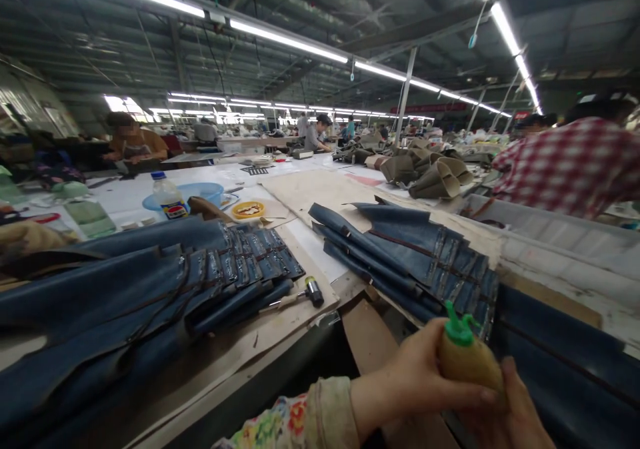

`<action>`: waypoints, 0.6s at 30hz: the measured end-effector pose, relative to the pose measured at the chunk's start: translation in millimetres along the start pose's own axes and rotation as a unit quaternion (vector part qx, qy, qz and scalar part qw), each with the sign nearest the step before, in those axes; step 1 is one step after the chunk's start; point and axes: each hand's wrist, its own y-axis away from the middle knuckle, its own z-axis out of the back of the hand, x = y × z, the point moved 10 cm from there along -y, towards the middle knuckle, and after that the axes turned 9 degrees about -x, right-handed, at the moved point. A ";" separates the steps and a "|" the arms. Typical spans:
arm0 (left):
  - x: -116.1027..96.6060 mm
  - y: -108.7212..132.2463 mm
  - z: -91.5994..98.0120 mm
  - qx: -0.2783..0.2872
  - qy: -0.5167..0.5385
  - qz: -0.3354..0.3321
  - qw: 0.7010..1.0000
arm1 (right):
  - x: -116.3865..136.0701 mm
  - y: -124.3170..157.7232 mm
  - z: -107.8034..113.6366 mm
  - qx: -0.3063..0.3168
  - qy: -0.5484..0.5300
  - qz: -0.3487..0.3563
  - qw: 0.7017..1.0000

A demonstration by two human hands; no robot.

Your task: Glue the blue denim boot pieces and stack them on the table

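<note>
Clasps a squeeze bottle (470, 365) at near right, nearly upright, with the fingers of the left hand (420, 372) wrapped around it and its green nozzle (459, 332) pointing up, away from the stacks. Meets the bottle's right side with the right hand (523, 412); cannot tell, through blur and cropping, grip from mere support in those fingers.

Works beside a dark blue sheet (560, 345) at near right, with no gloss visible on it. Faces, on the table (313, 243), a fanned left stack (125, 275) of dark blue panels, with shiny patches on its stepped strips (240, 255) and a mallet (314, 292) just beside. Faces a right stack (415, 245) too, similarly shiny.

Judging by that shine, appears well along in coating the exposed strips; leaves the panels loose, apparently unjoined.

Looks past a yellow bowl (249, 216), a blue basin (207, 192) and a blue-capped bottle (169, 195) at left, toward olive bundles (430, 179) at far right, near a co-worker in a checked shirt (560, 162).
</note>
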 end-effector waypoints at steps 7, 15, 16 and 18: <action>-20.6 -9.3 113.7 -0.151 0.005 0.005 0.989 | -37.4 12.6 -26.8 0.036 -0.015 -0.112 0.993; 22.4 -53.6 264.3 -0.251 -0.387 0.116 0.880 | -55.0 9.2 -10.4 0.036 0.047 -0.035 0.998; 32.7 -54.3 268.3 -0.239 -0.404 0.133 0.873 | -50.6 9.5 -9.5 0.038 0.065 -0.013 0.997; 40.7 -50.2 269.7 -0.221 -0.437 0.144 0.860 | -41.3 10.4 -6.3 0.042 0.096 0.025 0.994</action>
